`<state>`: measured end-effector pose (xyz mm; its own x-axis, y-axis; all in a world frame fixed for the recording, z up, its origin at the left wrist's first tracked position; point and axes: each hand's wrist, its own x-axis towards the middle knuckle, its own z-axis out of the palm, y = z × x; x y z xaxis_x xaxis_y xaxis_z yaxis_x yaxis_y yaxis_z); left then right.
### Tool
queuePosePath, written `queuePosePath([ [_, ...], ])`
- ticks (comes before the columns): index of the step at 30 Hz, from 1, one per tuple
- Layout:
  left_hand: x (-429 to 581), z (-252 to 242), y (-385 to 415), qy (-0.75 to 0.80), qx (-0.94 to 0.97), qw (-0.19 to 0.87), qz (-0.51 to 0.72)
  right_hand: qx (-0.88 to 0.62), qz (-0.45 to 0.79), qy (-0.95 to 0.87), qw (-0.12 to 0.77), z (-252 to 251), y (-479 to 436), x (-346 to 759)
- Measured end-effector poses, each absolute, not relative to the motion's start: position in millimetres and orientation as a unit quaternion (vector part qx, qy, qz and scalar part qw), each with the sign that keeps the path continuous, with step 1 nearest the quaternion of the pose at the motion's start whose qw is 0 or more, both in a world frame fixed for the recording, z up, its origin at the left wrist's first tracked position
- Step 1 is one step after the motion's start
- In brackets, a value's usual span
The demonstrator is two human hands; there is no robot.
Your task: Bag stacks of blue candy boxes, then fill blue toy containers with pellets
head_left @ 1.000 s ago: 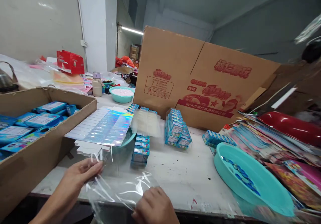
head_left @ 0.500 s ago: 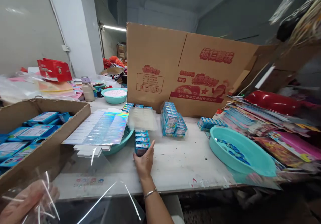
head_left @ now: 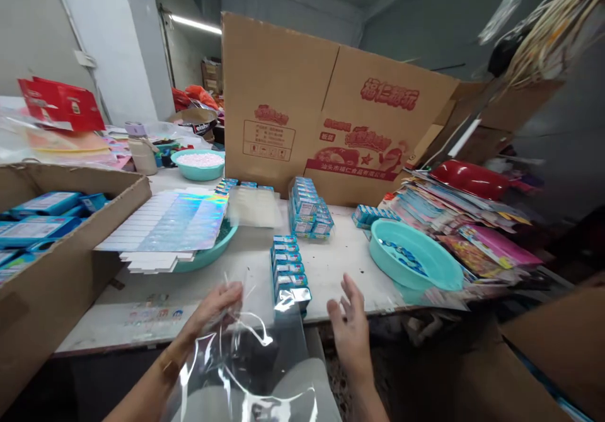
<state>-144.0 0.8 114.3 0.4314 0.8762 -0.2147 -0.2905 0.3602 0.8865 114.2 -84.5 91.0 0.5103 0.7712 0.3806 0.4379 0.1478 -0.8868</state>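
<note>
Row of blue boxes (head_left: 289, 268) lay between my hands, right hand (head_left: 350, 330) nearer

The row of blue boxes stood on the white table (head_left: 340, 255), straight ahead of me, its near end close to the front edge. Its long axis ran away from me, the far end leaning a little to the left. My left hand (head_left: 220, 308) was off to its left and my right hand to its right, both about level with the near end. The right was the closer of the two, its thumb just beside the last box without touching it.

My left hand was closed on clear plastic film (head_left: 250, 378), pinched between thumb and fingers, the rest hanging below in glossy folds. In my view the film reached across to the near end of the row; I could not tell whether it touched. My right hand held nothing, its fingers spread and loosely bent.

Beyond the row, a little to the right, stood a bundle of similar boxes (head_left: 307, 211). A teal basin (head_left: 394, 271) with blue pieces in it was farther right; shiny sheets (head_left: 165, 223) lay beyond my left hand, to the left.
</note>
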Motion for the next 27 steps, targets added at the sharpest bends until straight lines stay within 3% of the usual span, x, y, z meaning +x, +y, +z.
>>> queuePosePath([
  [2, -120.3, 124.6, 4.4, 0.332, 0.446, 0.760, 0.336, -0.545, 0.217, -0.566, 0.580, 135.3, -81.9, 122.9],
  [5, -95.5, 138.6, 4.2, 0.319, 0.472, 0.762, 0.308, -0.489, 0.322, -0.646, 0.490, 178.2, -69.4, 120.2],
  [11, -90.6, 152.6, -8.6, 0.317, 0.542, 0.696, 0.348, -0.429, 0.457, -0.576, 0.525, 174.9, -56.2, 115.6],
  [16, -93.1, 169.0, -11.2, 0.261, 0.623, 0.635, 0.375, -0.415, 0.499, -0.555, 0.521, 166.1, -59.1, 123.4],
  [21, -87.2, 170.1, -11.8, 0.276, 0.614, 0.650, 0.352, -0.447, 0.523, -0.514, 0.512, 162.9, -72.4, 128.5],
  [25, -85.1, 157.7, -20.2, 0.255, 0.649, 0.684, 0.211, -0.446, 0.435, -0.509, 0.594, 165.6, -82.5, 133.1],
  [27, -87.3, 151.5, -23.2, 0.222, 0.687, 0.685, 0.102, -0.424, 0.454, -0.529, 0.578, 164.8, -86.2, 137.5],
])
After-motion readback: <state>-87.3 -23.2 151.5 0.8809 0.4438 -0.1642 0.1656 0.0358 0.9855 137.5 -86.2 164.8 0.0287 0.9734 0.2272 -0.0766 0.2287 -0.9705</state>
